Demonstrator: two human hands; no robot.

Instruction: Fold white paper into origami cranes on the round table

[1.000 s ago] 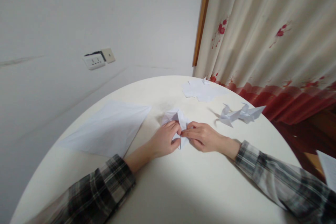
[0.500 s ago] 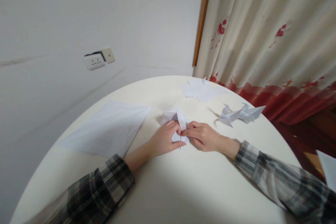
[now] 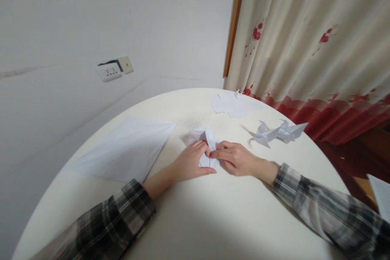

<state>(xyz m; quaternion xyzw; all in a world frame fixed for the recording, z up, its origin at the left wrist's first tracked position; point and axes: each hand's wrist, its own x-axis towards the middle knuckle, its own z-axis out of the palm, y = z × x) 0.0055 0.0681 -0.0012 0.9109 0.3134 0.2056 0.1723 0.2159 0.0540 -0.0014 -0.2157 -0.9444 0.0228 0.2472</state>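
A small piece of folded white paper lies on the round white table, with its upper flaps raised. My left hand rests on its left side, fingers curled over the paper and thumb stretched along the near edge. From the right, my right hand presses its fingertips on the paper's right part, close to the left fingers. Both hands hold the paper down against the table, and they cover part of its folds.
A large white sheet lies flat at the left. Two folded paper cranes stand at the right. More white paper lies at the back, with a tiny folded piece on it. Beyond are a curtain and a wall socket.
My left thumb has shifted slightly down and right along the paper's near edge. My right hand and the other papers look the same.
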